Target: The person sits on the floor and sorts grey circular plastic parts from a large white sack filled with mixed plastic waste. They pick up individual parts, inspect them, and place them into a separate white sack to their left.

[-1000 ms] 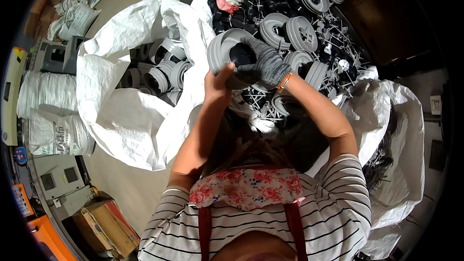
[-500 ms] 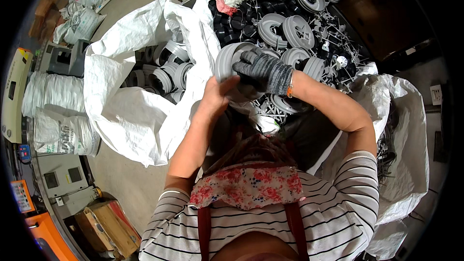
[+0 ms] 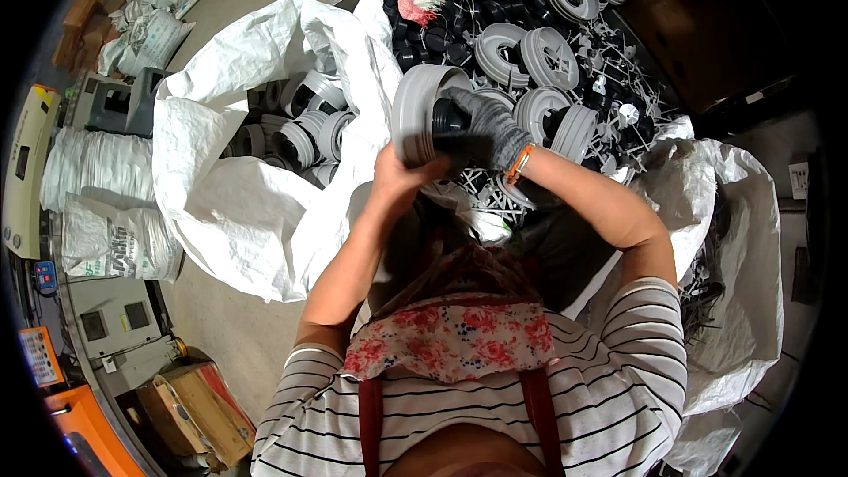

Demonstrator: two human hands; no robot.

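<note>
Ring (image 3: 412, 110) of gray plastic tilts near the upper middle of the frame, gripped at its lower edge by my bare left hand (image 3: 402, 175). My gloved right hand (image 3: 496, 126) pinches a black cap (image 3: 448, 117) at its open side. Handling these 2 pieces together seems the step, calling for steady left support. My left forearm (image 3: 343, 252) slants upward; my right forearm (image 3: 594, 190) angles up and leftward.
</note>
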